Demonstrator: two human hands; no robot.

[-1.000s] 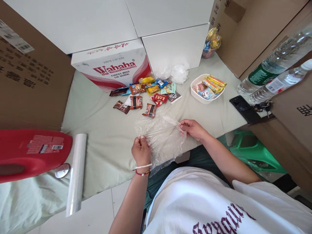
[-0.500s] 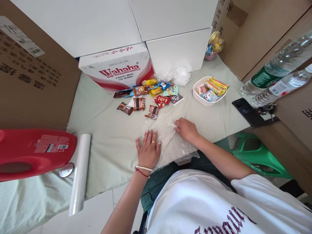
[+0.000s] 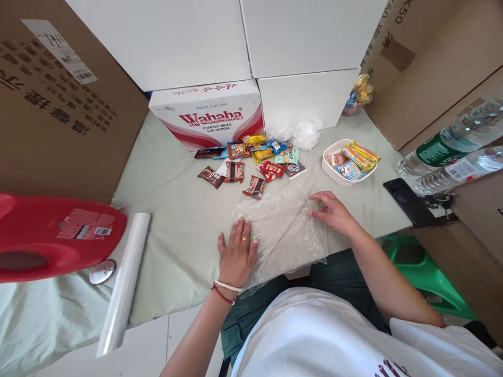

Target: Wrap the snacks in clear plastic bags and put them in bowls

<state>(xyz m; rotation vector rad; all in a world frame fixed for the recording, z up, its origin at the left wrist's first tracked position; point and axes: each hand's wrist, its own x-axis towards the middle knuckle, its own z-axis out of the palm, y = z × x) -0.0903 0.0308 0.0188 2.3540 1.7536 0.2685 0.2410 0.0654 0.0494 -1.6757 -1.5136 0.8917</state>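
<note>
A thin sheet of clear plastic film (image 3: 281, 235) lies wrinkled on the cloth in front of me, its near edge hanging over the table's front. Pressed flat on the film's left side is my left hand (image 3: 238, 254), fingers stretched out. At the right edge of the sheet, my right hand (image 3: 332, 212) has its thumb and fingers apart, the tips touching or just over the film. Just beyond the sheet lies a small brown wrapped snack (image 3: 254, 187). Several more wrapped snacks (image 3: 271, 170) are heaped behind it.
A white bowl (image 3: 341, 180) of snacks stands right of the heap. Farther right are a phone (image 3: 408, 201), keys (image 3: 440, 200) and water bottles (image 3: 444, 152). A roll of film (image 3: 124, 283) and a red jug (image 3: 58, 235) lie left. A Wahaha carton (image 3: 212, 118) stands behind.
My right hand has moved to the right and its fingers have spread. The film now lies wider and flatter. My left hand stays pressed on the left side.
</note>
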